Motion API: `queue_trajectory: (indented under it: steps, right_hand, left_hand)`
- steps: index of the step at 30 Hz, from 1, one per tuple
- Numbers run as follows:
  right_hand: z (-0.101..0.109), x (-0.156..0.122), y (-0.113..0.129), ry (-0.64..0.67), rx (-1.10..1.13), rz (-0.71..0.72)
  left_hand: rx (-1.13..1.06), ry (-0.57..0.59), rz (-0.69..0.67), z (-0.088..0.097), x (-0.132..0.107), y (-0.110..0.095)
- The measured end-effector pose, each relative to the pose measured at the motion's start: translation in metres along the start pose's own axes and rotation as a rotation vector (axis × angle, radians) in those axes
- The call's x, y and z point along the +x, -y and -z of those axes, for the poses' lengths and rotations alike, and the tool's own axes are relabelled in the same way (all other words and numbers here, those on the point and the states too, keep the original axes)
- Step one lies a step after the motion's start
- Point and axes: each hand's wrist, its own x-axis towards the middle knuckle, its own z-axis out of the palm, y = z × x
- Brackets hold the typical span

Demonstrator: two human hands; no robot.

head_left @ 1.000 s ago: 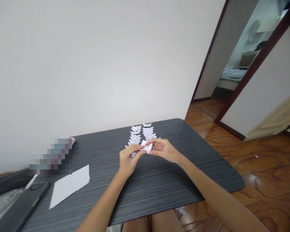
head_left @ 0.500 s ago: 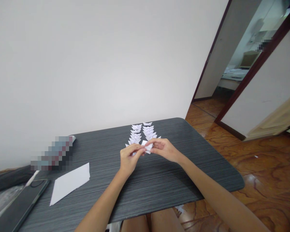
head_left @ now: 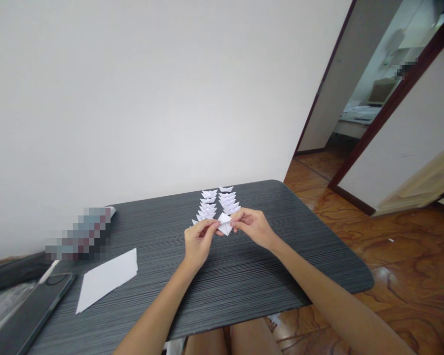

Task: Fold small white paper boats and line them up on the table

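My left hand [head_left: 199, 241] and right hand [head_left: 256, 228] pinch the folded paper [head_left: 225, 225] by its side corners, nearer me than the paper boats [head_left: 227, 201]. It seems light and easy to crush; corners seem best to hold.

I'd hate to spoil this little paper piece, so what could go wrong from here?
The small folded paper is pinched at its sides by the left hand and right hand, so an uneven pull might tear or miscrease it. The paper boats stand just beyond the hands, so a forward slip could knock some out of line.
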Motion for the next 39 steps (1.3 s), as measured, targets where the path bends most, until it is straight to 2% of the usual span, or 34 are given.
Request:
queue_trajectory:
  steps: [5,13,21,27,39]
  right_hand:
    - [0.0,0.001,0.005,-0.03,0.033,-0.003]
    - [-0.001,0.002,0.009,-0.054,0.023,-0.104]
    - [-0.002,0.001,-0.004,-0.108,-0.066,-0.044]
    - [-0.001,0.001,-0.007,-0.088,-0.128,-0.032]
    - [0.01,0.003,-0.004,0.074,0.014,-0.396]
  left_hand:
    - [-0.025,0.012,0.027,0.0,0.0,-0.001]
    - [-0.024,0.042,0.083,0.0,-0.001,-0.001]
    - [-0.118,0.139,0.24,-0.002,0.002,-0.003]
    - [-0.099,0.11,0.325,-0.005,0.004,0.002]
    - [-0.145,0.192,0.293,-0.001,0.002,0.005]
